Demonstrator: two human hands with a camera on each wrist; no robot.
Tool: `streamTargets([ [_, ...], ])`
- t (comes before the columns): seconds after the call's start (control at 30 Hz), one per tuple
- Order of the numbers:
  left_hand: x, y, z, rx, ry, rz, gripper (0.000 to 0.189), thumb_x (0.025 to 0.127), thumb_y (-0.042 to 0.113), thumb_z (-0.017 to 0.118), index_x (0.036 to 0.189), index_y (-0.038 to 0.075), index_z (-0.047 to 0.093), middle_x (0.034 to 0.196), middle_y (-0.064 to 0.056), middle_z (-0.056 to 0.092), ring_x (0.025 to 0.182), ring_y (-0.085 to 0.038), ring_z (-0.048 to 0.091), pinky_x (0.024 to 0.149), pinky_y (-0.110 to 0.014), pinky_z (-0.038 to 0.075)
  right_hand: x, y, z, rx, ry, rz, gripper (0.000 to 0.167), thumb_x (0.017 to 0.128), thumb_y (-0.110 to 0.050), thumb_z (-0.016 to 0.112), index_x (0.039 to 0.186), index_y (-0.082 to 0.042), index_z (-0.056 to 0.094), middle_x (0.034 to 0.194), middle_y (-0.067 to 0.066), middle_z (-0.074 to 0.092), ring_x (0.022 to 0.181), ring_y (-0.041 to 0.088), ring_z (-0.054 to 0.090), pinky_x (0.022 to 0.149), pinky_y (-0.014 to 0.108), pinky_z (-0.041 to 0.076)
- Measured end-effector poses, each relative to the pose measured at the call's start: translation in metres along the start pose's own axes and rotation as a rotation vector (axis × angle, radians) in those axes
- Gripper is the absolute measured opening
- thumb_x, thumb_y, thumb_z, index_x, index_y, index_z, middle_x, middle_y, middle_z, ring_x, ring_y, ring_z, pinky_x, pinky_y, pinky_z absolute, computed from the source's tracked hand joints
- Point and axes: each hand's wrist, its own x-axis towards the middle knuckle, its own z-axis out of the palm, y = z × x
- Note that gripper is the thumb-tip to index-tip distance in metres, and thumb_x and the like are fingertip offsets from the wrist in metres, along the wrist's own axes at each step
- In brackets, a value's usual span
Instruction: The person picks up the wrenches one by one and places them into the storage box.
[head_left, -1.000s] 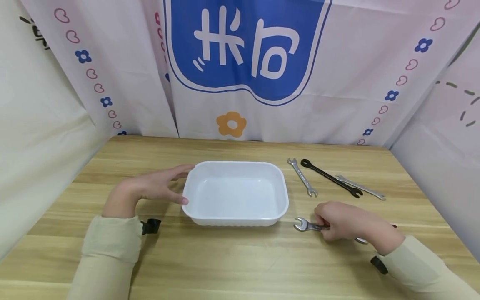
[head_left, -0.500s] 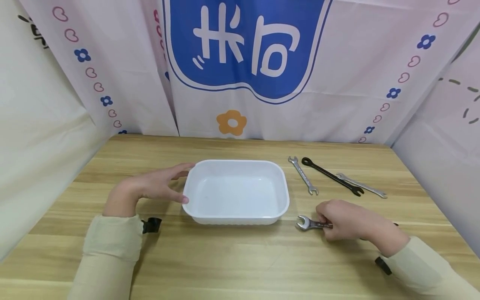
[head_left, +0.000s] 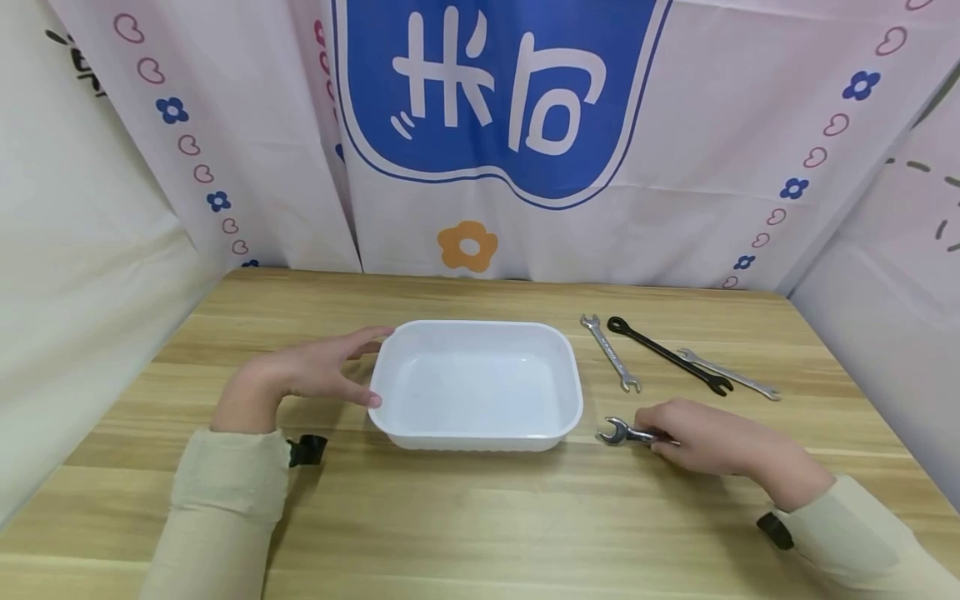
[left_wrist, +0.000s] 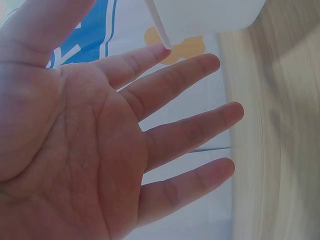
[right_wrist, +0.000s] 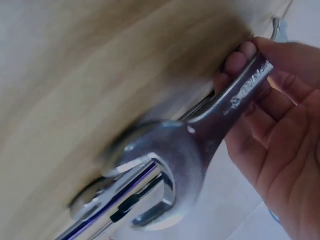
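Observation:
In the head view my left hand (head_left: 315, 371) touches the left side of a white plastic basin (head_left: 476, 437), thumb and index finger at its rim. The left wrist view shows its fingers spread and nearly straight, with the basin's wall (left_wrist: 210, 17) beyond them. To the right of the basin, my right hand (head_left: 708, 437) grips a silver open-ended wrench (head_left: 619, 431) by its shaft, jaw end pointing left. Close up in the right wrist view, thumb and fingers pinch the lettered shaft of that wrench (right_wrist: 225, 110). Another shiny metal end (right_wrist: 90, 200) shows behind its jaw.
Behind the right hand lie a silver double-ended wrench (head_left: 611, 354), a long black wrench (head_left: 670, 354) and a thin silver wrench (head_left: 731, 375). A printed cloth (head_left: 675, 233) hangs at the back of the wooden table (head_left: 450, 533).
My right hand has shifted slightly right with the wrench and turned a little, thumb now along the shaft. The metal end once seen under the wrist is hidden. The left hand stays at the basin.

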Motion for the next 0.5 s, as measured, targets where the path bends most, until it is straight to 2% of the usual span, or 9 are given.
streamTargets([
  [0.13,-0.0011,-0.0003,0.0000,0.000,0.001,0.000,0.108,0.081,0.037,0.081,0.160,0.014,0.012,0.163,-0.022,0.022,0.150,-0.046,0.019,0.115,-0.071,0.021,-0.0005,0.0030,-0.0008,0.025,0.003,-0.016,0.019,0.094,-0.006,0.063,0.085,-0.022,0.056,0.072,-0.015,0.046,0.069,-0.002,0.045,0.062,0.020,0.039],
  [0.5,-0.0001,-0.0013,-0.0008,-0.009,-0.001,-0.005,0.108,0.081,0.037,0.081,0.160,0.014,0.011,0.162,-0.023,0.026,0.150,-0.045,0.022,0.114,-0.071,0.021,-0.0003,0.0041,-0.0061,0.076,0.011,-0.001,0.014,0.096,-0.007,0.060,0.093,-0.021,0.059,0.075,-0.014,0.050,0.071,-0.001,0.047,0.063,0.021,0.041],
])
